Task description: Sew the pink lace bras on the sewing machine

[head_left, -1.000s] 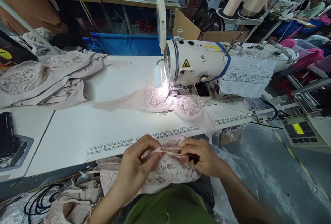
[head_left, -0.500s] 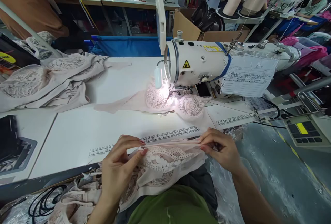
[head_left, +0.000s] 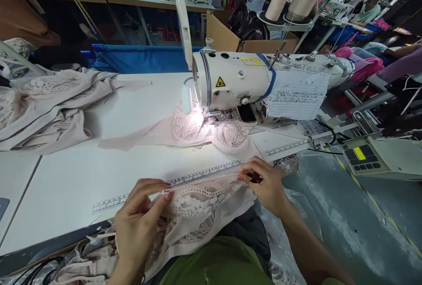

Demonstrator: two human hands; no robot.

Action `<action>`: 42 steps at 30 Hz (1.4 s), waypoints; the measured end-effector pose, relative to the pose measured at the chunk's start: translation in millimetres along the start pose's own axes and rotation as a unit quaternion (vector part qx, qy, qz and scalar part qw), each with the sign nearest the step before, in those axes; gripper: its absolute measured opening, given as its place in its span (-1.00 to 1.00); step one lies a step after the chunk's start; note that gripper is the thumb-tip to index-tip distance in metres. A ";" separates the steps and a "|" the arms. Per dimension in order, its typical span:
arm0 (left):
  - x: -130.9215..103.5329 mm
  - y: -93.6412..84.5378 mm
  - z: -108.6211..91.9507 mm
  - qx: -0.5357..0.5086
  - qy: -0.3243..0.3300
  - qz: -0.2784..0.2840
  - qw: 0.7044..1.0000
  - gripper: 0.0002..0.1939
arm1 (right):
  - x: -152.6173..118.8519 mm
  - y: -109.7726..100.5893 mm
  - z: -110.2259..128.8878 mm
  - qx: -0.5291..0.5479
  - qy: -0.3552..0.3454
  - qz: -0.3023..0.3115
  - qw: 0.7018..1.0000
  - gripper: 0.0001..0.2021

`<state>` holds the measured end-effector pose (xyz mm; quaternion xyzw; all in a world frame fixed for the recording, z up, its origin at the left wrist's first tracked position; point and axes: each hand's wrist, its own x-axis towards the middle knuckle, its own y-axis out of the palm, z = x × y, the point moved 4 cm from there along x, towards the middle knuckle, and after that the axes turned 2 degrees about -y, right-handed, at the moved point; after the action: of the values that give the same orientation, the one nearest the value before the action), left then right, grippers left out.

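Note:
Between my two hands a pale pink lace bra [head_left: 201,201] is stretched along its upper edge, over my lap at the table's front edge. My left hand [head_left: 141,214] pinches the left end of that edge between thumb and fingers. The right end is pinched by my right hand [head_left: 260,184]. Just beyond, a printed ruler strip [head_left: 204,173] runs along the table, close to the taut edge. Under the lit needle area of the white sewing machine [head_left: 231,78] lies a second pink bra [head_left: 232,135], one cup on each side of the needle.
A pile of pink bras [head_left: 62,105] lies at the table's left. More pieces [head_left: 89,263] hang below the front edge. A control box [head_left: 362,155] stands at right, and a cardboard box [head_left: 217,30] behind the machine. A person's orange-brown clothing [head_left: 23,21] shows at far left.
The view has shifted to the right, so the scene sits further left. Both hands keep their pinch on the bra, its upper edge now lying nearer the ruler strip and slanting up rightward.

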<state>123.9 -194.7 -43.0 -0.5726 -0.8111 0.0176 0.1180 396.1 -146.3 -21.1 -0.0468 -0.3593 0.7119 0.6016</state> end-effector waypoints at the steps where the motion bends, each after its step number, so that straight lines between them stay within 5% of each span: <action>1: -0.4 0.2 3.1 -0.013 -0.006 0.001 1.000 -0.90 | 1.6 -1.3 0.7 0.017 0.009 0.008 1.000 -0.89; 7: 2.7 -5.0 16.6 -0.079 -0.029 0.051 0.995 -0.95 | 11.3 -18.7 2.1 0.181 0.024 0.098 0.978 -0.85; 11: 10.8 1.9 -2.9 -0.056 -0.037 0.216 0.974 -0.96 | 20.0 -25.2 15.2 0.243 0.009 0.167 0.956 -0.84; 15: 5.8 31.8 -30.2 0.009 0.036 0.356 0.934 -0.61 | 28.5 -6.8 43.8 0.156 0.003 0.198 0.968 -0.90; 18: -0.5 55.6 -40.3 -0.013 0.091 0.357 0.930 -0.95 | 30.0 11.4 56.5 0.101 -0.010 0.221 0.970 -0.89; 27: 8.2 65.0 -36.4 -0.079 0.052 0.331 0.939 -0.78 | 18.8 9.2 20.6 0.143 0.026 0.197 0.970 -0.79; 35: 7.4 68.4 -34.2 -0.102 0.012 0.336 0.936 -0.79 | 20.1 7.4 20.3 0.200 -0.015 0.140 0.970 -0.91; 42: 1.8 71.6 -29.4 -0.141 -0.065 0.354 0.922 -0.75 | 14.9 8.3 19.7 0.231 -0.004 0.081 0.970 -0.79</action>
<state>195.7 -171.5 -25.8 -0.8305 -0.5559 -0.0195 -0.0304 375.4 -142.1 -5.8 0.0678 -0.1823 0.8220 0.5352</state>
